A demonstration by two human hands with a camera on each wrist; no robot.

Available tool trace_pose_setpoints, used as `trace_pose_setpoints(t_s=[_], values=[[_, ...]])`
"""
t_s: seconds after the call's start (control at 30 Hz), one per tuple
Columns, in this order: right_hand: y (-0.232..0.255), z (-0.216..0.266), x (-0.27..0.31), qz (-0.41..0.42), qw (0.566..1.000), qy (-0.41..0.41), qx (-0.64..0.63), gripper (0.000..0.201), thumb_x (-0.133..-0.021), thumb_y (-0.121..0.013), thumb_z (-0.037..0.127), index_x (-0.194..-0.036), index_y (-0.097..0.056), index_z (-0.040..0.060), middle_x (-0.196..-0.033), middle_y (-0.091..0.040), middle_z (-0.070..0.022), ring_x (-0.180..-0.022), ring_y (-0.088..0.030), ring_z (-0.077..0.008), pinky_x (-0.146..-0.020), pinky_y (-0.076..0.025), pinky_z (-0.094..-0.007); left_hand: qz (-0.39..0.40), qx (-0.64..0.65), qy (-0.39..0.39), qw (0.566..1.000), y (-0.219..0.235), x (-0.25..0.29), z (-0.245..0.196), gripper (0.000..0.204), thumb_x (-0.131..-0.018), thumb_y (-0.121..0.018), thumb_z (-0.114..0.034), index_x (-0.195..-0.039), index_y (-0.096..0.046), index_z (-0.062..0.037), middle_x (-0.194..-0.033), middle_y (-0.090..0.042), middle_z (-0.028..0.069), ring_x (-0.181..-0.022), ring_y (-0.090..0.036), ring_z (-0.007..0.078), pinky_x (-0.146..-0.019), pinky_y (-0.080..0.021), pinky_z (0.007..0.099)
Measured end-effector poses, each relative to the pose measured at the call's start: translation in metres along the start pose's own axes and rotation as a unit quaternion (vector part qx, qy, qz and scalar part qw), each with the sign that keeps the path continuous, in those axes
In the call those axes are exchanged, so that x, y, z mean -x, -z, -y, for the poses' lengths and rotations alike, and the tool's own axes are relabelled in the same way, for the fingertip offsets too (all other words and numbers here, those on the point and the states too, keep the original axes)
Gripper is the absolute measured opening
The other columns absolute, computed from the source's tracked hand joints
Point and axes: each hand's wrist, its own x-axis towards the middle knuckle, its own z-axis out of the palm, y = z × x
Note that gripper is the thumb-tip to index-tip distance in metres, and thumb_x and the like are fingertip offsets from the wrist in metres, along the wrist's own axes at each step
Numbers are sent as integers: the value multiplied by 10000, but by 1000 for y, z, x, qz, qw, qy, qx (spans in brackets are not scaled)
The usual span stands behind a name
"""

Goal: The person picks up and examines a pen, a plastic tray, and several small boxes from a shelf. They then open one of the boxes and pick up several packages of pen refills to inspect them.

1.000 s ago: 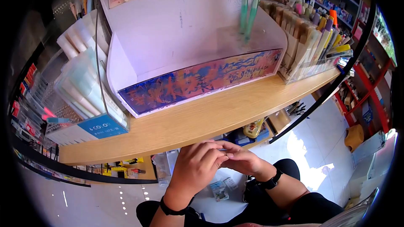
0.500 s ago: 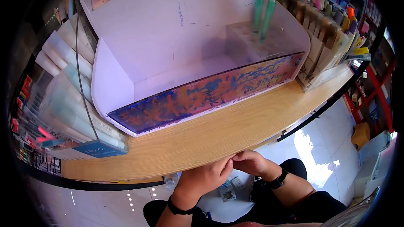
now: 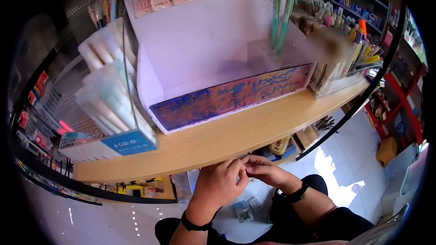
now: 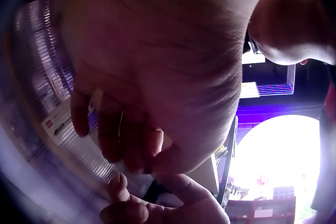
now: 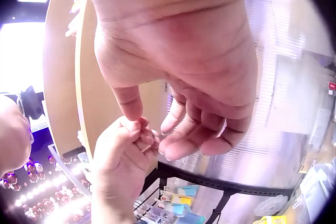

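Note:
The two hands meet just in front of the wooden shelf edge. My left hand (image 3: 217,185) has loosely bent fingers, and its fingertips touch the right hand around the thumb. My right hand (image 3: 269,173) comes in from the other side. In the right wrist view, the right thumb (image 5: 129,103) reaches the bunched left fingertips, while the other right fingers curl loosely apart from it. No object shows between the hands in any view. Nearest to them is the wooden shelf (image 3: 218,143), bearing a white display box (image 3: 190,36) with a scribbled front panel (image 3: 236,95).
Bagged white markers fill a clear holder (image 3: 131,143) at left. Two green pens (image 3: 285,18) stand in the box's right corner. A rack of markers (image 3: 334,79) sits at right, beside a black post (image 3: 386,59). Below are small packets (image 3: 243,211) and the tiled floor.
The head view dipped closer to the shelf, then drew back. Both hands stay together near the shelf edge; their fingers shift slightly against each other.

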Motion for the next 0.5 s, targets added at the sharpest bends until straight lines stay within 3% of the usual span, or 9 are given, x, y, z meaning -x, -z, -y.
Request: trace_pose_setpoints(t_s=[0.07,0.17,0.27,0.4,0.43,0.5], values=[[-2,-1,4,-5,999,29,18,222,-1042,-613,181,-1198,-620,24,-1035,-679,-35,-937,-630,-136,-856,-497,-301,-7,17,-15,1000,8,3,-6,133,-802,-736,-145,-777,-621,-82,-793,-640,83,-781,-638,318,-745,-513,421],[-17,5,11,-85,990,86,69,160,-1024,-632,160,-1083,-640,11,-961,-671,-39,-863,-632,-135,-813,-514,-298,-21,27,-48,998,25,4,-19,147,-845,-706,-147,-785,-597,-68,-782,-627,98,-775,-627,326,-762,-508,424],[-43,19,21,-66,980,124,140,124,-1018,-637,120,-1070,-631,7,-950,-663,-32,-864,-627,-126,-804,-522,-301,-34,68,-57,995,43,7,-31,161,-854,-702,-145,-797,-580,-58,-776,-615,108,-768,-619,331,-766,-502,429],[-91,70,47,-28,963,103,246,125,-1022,-663,115,-1096,-632,20,-941,-658,-11,-848,-612,-89,-771,-518,-278,-50,145,-70,986,65,12,-33,105,-921,-697,-125,-885,-642,-44,-842,-669,120,-806,-660,347,-736,-518,410],[-111,91,55,-41,944,101,311,162,-1014,-690,134,-1124,-642,26,-929,-670,0,-844,-603,-64,-742,-493,-251,-59,163,-74,982,71,13,-34,126,-943,-716,-143,-896,-676,-33,-865,-693,122,-806,-683,326,-720,-527,378],[-141,133,69,-57,865,156,474,171,-994,-716,157,-1087,-671,22,-898,-691,-4,-826,-592,-56,-709,-460,-244,-85,198,-73,974,82,19,-38,134,-930,-735,-147,-884,-677,-35,-854,-687,121,-792,-680,333,-708,-531,392]])
